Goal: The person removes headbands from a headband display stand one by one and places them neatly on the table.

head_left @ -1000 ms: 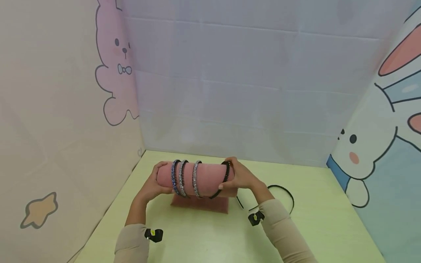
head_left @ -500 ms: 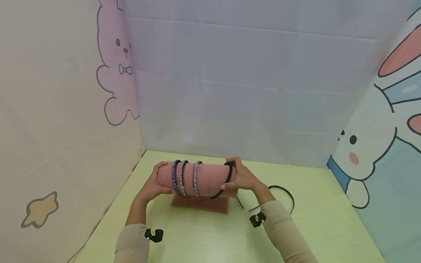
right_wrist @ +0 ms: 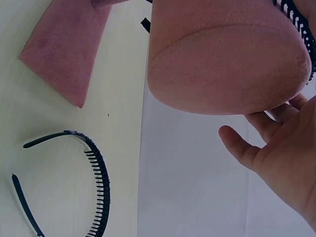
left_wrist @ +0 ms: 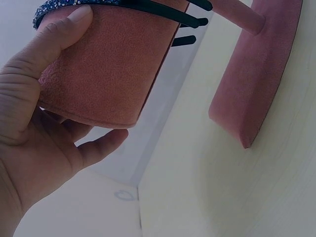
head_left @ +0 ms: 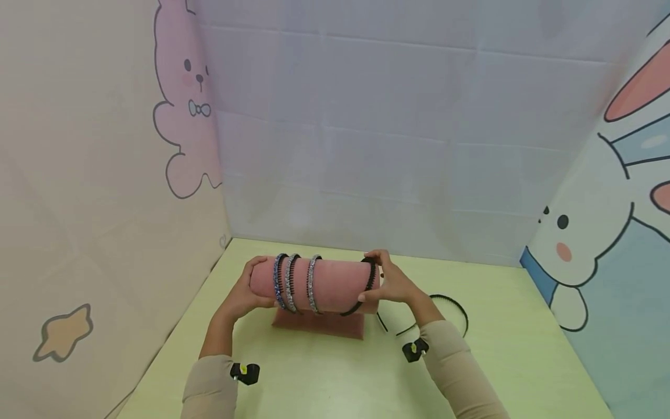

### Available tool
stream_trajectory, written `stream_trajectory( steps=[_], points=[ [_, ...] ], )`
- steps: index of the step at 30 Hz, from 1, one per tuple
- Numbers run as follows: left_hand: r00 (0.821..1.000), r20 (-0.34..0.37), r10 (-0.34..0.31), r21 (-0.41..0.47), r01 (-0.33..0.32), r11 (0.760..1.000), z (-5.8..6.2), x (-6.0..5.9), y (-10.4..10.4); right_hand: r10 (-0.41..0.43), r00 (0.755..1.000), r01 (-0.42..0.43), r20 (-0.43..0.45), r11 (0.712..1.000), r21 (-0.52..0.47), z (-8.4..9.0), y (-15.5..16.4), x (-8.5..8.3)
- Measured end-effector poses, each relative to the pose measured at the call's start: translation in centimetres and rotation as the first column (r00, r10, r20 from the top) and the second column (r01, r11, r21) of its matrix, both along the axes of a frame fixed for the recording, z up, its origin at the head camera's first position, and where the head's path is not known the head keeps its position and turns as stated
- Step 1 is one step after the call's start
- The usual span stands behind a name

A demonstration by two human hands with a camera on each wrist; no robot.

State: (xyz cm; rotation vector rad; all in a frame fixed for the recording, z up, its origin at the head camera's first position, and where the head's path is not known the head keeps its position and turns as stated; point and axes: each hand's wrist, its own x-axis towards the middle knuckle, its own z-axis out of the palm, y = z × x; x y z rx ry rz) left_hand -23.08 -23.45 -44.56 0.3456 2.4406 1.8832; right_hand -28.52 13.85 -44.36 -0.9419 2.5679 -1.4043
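My left hand (head_left: 246, 297) grips the left end of the pink velvet display roll (head_left: 335, 282), thumb on top. My right hand (head_left: 389, 285) pinches the black toothed headband (head_left: 366, 285) at the roll's right end. Three rhinestone headbands (head_left: 293, 283) sit around the roll. A second black headband (right_wrist: 94, 182) lies on the bench (head_left: 324, 378).
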Motion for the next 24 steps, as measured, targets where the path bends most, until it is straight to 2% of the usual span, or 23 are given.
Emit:
stream_trajectory(
  steps=[2,5,7,9,12,17,20,24],
  points=[
    [1.000,0.001,-0.002,0.000,0.002,1.000,0.0,0.0,0.0,-0.005,1.000,0.005,0.004,1.000,0.006,0.0,0.1,0.0],
    [1.000,0.004,-0.001,-0.003,0.001,1.000,0.1,0.0,0.1,0.015,0.998,-0.014,0.055,1.000,-0.018,1.2,-0.1,0.9],
    [1.000,0.007,0.003,-0.010,-0.002,1.000,0.1,0.0,0.1,0.032,0.996,-0.029,0.084,0.999,-0.041,1.0,-0.1,0.8],
    [1.000,0.006,0.008,-0.016,-0.007,1.000,0.2,0.0,0.1,0.045,0.993,-0.039,0.110,0.997,-0.059,0.8,-0.1,0.8],
    [1.000,0.010,0.010,-0.014,-0.010,1.000,0.2,0.1,0.1,0.045,0.994,-0.037,0.103,0.996,-0.078,-1.0,0.1,-0.2],
    [1.000,0.014,0.002,-0.010,-0.002,1.000,0.1,0.0,0.1,0.038,0.994,-0.027,0.103,0.995,-0.100,-1.4,0.1,-0.2],
    [1.000,0.015,0.006,-0.010,-0.005,1.000,0.0,0.0,0.0,0.045,0.993,-0.035,0.110,0.995,-0.089,-1.1,0.1,0.0],
    [1.000,0.010,0.008,-0.012,-0.008,1.000,0.1,0.0,0.1,0.067,0.991,-0.055,0.117,0.994,-0.096,0.7,-0.1,0.9]
  ],
)
